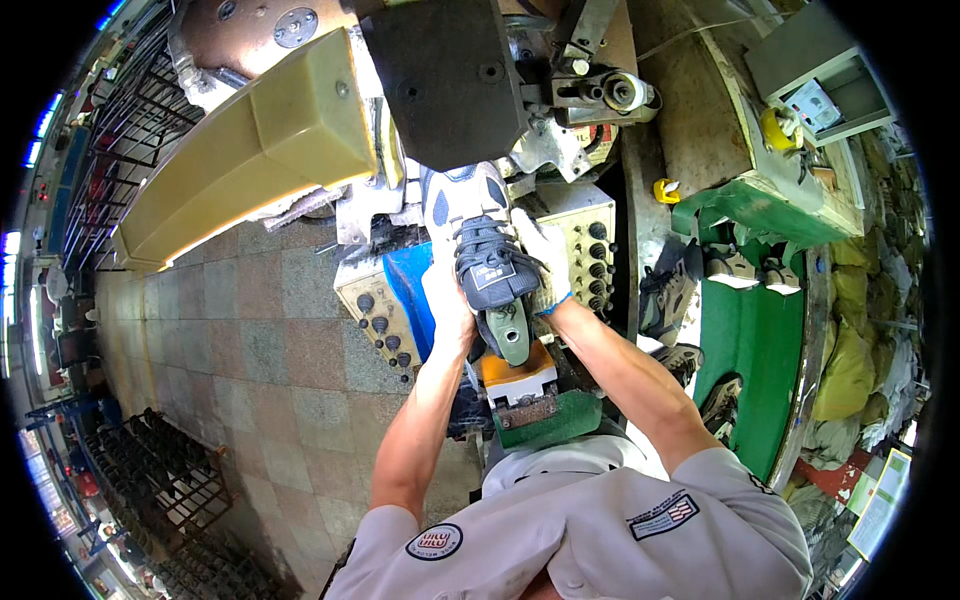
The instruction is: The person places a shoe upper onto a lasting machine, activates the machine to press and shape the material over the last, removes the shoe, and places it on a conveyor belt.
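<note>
A black, grey and white lace-up sneaker (484, 245) is in front of me, its toe end under the dark block of a machine (440, 85). A green shoe last (508, 338) sticks out of its heel end toward me. My left hand (447, 298), looking white in the bright light, grips the shoe's left side. On the right side, my right hand (543, 258) in a white glove with a blue cuff edge is closed against the upper near the laces. The fingertips of both hands are partly hidden. Below the last sits an orange-topped support (518, 368).
Knobbed control panels (578, 245) flank the shoe. A yellowish machine cover (245, 150) juts out at upper left. Several shoes, one a sneaker (730, 266), lie along a green conveyor belt (745, 335) at right. Racks (165, 470) stand at lower left on the tiled floor.
</note>
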{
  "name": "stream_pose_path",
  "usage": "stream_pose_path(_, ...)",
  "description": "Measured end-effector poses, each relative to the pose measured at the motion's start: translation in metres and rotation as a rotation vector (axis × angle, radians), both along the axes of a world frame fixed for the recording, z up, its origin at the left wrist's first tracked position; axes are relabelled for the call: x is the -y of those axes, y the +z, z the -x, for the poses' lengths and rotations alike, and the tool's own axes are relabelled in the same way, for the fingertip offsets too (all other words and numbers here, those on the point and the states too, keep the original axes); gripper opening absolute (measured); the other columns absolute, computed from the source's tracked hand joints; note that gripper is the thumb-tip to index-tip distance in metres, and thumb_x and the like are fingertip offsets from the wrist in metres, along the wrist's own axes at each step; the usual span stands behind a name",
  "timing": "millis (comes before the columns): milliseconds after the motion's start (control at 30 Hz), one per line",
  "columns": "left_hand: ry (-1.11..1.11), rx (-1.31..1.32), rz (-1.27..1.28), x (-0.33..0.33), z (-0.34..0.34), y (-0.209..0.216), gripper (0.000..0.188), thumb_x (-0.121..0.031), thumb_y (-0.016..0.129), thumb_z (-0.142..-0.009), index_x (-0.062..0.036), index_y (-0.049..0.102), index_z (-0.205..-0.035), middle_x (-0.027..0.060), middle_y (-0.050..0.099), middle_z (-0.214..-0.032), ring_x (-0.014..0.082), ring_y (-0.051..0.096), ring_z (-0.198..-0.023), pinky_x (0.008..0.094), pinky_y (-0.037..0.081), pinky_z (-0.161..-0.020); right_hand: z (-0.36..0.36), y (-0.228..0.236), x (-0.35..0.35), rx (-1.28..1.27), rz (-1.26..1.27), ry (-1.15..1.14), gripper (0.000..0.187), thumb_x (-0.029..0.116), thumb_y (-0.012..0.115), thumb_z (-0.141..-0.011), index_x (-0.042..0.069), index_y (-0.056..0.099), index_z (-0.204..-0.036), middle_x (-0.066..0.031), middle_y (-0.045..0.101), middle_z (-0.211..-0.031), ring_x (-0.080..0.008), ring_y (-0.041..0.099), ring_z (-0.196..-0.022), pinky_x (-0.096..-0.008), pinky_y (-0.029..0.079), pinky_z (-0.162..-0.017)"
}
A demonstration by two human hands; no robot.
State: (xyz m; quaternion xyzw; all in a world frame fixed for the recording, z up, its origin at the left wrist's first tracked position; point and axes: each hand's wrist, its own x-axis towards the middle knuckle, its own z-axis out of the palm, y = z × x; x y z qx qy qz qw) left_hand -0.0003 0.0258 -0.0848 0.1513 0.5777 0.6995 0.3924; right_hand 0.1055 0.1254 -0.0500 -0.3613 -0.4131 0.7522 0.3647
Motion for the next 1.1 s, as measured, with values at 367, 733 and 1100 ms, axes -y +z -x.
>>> stream_pose_path(367, 0.054, 0.133, -0.044, 0.011, -0.001, -0.001, 0.049, -0.039, 0.045, -0.109, 0.0028, 0.07, -0.112, 0.0032, 0.071, -0.097, 0.0107, 0.062, -0.084, 0.027, 0.05, -0.078, -0.01, -0.024, -0.005, 0.029, 0.05, -0.022, 0.033, 0.033, 0.061, -0.103, 0.003, 0.071, -0.111, -0.0018, 0.07, -0.098, -0.0083, 0.061, -0.078, -0.0258, 0.049, -0.07)
stream_pose_path(733, 0.018, -0.574, 0.751, 0.157, -0.122, -0.164, 0.091, -0.038, 0.072, -0.084, 0.0077, 0.031, -0.152, 0.0332, 0.045, -0.148, 0.0444, 0.048, -0.135, 0.0447, 0.04, -0.111, -0.196, -0.029, 0.032, -0.121, 0.251, -0.15, 0.061, 0.042, 0.052, -0.101, -0.007, 0.05, -0.136, -0.0251, 0.066, -0.122, -0.0399, 0.069, -0.1, -0.0498, 0.057, -0.083)
stream_pose_path(1100, 0.142, -0.541, 0.77, 0.16, -0.097, -0.147, 0.085, -0.039, 0.089, -0.066, 0.0037, 0.054, -0.13, 0.0281, 0.068, -0.113, 0.045, 0.067, -0.105, 0.0489, 0.053, -0.092, -0.214, -0.012, 0.037, 0.128, 0.207, 0.048, 0.058, 0.039, 0.056, -0.101, -0.005, 0.049, -0.139, -0.0239, 0.062, -0.132, -0.039, 0.065, -0.113, -0.05, 0.056, -0.088)
